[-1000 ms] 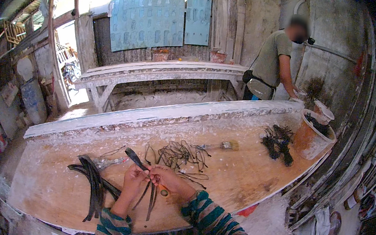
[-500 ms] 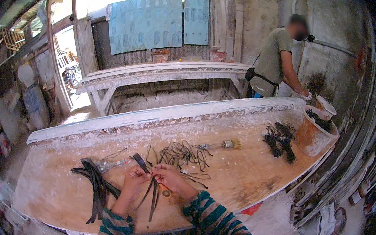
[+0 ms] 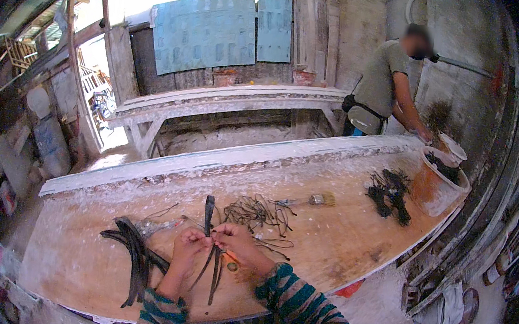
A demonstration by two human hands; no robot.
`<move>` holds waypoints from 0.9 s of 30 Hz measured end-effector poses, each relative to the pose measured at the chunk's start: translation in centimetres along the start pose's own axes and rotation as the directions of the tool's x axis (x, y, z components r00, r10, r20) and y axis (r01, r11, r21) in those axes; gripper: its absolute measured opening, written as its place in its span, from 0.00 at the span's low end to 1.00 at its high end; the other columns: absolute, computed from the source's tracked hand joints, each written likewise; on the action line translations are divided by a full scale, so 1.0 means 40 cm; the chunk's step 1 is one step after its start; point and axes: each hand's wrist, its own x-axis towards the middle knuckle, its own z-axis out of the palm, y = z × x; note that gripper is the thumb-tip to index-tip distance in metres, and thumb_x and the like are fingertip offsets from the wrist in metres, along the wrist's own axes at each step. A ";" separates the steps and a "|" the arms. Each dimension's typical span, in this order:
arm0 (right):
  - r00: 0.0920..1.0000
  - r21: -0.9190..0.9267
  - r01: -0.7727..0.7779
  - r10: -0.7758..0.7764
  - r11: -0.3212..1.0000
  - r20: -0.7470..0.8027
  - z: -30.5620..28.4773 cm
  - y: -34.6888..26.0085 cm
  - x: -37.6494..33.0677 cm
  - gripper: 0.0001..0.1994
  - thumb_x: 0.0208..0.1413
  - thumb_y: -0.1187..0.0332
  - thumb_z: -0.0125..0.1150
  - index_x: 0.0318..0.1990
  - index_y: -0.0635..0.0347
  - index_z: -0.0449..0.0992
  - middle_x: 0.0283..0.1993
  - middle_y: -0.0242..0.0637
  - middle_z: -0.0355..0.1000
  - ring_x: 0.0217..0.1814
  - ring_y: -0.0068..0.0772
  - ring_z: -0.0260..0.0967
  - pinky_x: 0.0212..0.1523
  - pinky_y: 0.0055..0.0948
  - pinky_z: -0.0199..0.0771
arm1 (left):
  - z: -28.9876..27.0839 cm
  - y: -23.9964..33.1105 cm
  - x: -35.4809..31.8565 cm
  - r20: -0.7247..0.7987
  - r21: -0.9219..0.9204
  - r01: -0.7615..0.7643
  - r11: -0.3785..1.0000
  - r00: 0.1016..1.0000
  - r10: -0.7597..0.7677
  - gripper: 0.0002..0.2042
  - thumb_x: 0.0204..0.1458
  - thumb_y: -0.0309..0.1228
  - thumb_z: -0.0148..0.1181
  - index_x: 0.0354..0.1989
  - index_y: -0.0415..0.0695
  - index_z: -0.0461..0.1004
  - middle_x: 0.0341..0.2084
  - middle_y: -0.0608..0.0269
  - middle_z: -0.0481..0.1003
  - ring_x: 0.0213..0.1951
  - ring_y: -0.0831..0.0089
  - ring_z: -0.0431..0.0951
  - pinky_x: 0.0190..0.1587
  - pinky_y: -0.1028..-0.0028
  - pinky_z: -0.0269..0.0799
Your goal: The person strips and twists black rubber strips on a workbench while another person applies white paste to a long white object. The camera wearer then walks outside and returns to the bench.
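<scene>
My left hand [image 3: 191, 244] and my right hand [image 3: 235, 243] meet over the wooden worktop, fingers pinched together on a folded black strip [image 3: 209, 210]. Its looped end stands up above my fingertips, while thin tails hang down below them. Under my right palm shows an orange tool handle [image 3: 230, 261]; the rest of it is hidden. Beside my left wrist lies a bundle of black strips [image 3: 129, 256]. Beyond my right hand is a loose tangle of thin dark cords [image 3: 254, 213].
A paintbrush [image 3: 322, 199] and a clump of black cords [image 3: 388, 198] lie to the right. An orange-brown bucket [image 3: 433, 192] with dark material stands at the worktop's right end. Past the white raised edge [image 3: 241, 157], another person [image 3: 379, 80] leans over near a long bench [image 3: 241, 100].
The upper end of the black strip has swung from leaning left to nearly upright. My hands stay close together. The other person bends slightly further forward.
</scene>
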 end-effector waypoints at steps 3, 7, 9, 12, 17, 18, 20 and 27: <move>1.000 0.005 0.014 -0.014 1.000 0.004 -0.012 0.013 0.006 0.09 0.52 0.72 0.55 0.38 0.69 0.71 0.30 0.32 0.69 0.30 0.18 0.65 0.32 0.16 0.66 | 0.013 0.023 -0.004 0.008 0.029 -0.015 0.999 1.000 0.014 0.05 0.45 0.22 0.59 0.28 0.41 0.68 0.23 0.65 0.73 0.25 0.78 0.73 0.30 0.80 0.69; 0.998 0.059 0.007 -0.011 0.998 0.069 -0.013 0.013 0.003 0.10 0.52 0.70 0.55 0.39 0.68 0.71 0.31 0.32 0.69 0.30 0.19 0.65 0.33 0.17 0.66 | 0.006 0.024 0.001 -0.002 0.049 0.013 0.999 1.000 -0.013 0.04 0.46 0.23 0.58 0.29 0.40 0.69 0.24 0.63 0.74 0.27 0.77 0.74 0.30 0.80 0.70; 0.996 0.027 0.025 -0.027 0.999 0.086 -0.011 0.004 0.002 0.10 0.52 0.69 0.56 0.39 0.68 0.71 0.30 0.32 0.69 0.31 0.19 0.65 0.33 0.17 0.66 | 0.005 0.021 0.004 -0.001 0.000 0.028 1.000 1.000 -0.028 0.04 0.46 0.23 0.58 0.29 0.40 0.69 0.24 0.63 0.74 0.27 0.77 0.75 0.30 0.80 0.70; 0.995 -0.006 0.022 -0.021 1.000 0.092 -0.006 0.000 0.003 0.10 0.53 0.69 0.56 0.38 0.68 0.71 0.30 0.31 0.69 0.30 0.18 0.64 0.33 0.17 0.66 | 0.000 0.015 0.002 0.035 -0.071 0.005 0.997 0.999 -0.003 0.04 0.46 0.23 0.58 0.29 0.40 0.69 0.24 0.63 0.74 0.27 0.76 0.75 0.30 0.80 0.70; 0.997 -0.071 0.049 -0.044 0.996 0.064 -0.003 -0.014 -0.007 0.09 0.53 0.69 0.56 0.36 0.67 0.71 0.30 0.31 0.69 0.29 0.17 0.64 0.32 0.16 0.65 | 0.005 0.019 0.000 0.055 -0.094 0.037 0.995 0.998 -0.032 0.03 0.46 0.22 0.56 0.28 0.41 0.69 0.24 0.64 0.74 0.27 0.77 0.75 0.29 0.80 0.71; 0.997 -0.117 0.061 -0.054 0.991 0.061 -0.005 -0.014 -0.005 0.09 0.53 0.69 0.56 0.36 0.67 0.71 0.30 0.31 0.69 0.29 0.17 0.64 0.32 0.16 0.65 | 0.007 0.016 0.001 0.046 -0.088 0.044 0.995 0.998 -0.040 0.03 0.46 0.22 0.56 0.28 0.41 0.69 0.24 0.64 0.74 0.27 0.77 0.75 0.30 0.80 0.71; 0.994 -0.189 0.104 -0.094 0.976 0.062 0.002 -0.009 -0.002 0.08 0.52 0.70 0.56 0.36 0.66 0.72 0.30 0.31 0.70 0.29 0.18 0.64 0.32 0.17 0.65 | 0.000 0.008 0.004 0.024 -0.072 0.057 0.996 0.998 -0.056 0.03 0.46 0.22 0.55 0.28 0.41 0.69 0.24 0.63 0.74 0.27 0.77 0.75 0.30 0.80 0.71; 0.806 -0.739 0.473 -0.574 0.480 0.143 0.041 -0.005 -0.022 0.06 0.46 0.77 0.57 0.33 0.63 0.71 0.36 0.38 0.68 0.36 0.34 0.67 0.33 0.24 0.68 | -0.018 0.006 0.017 0.074 -0.122 0.051 0.991 0.996 -0.043 0.03 0.48 0.24 0.55 0.30 0.44 0.68 0.25 0.65 0.74 0.27 0.78 0.74 0.29 0.80 0.71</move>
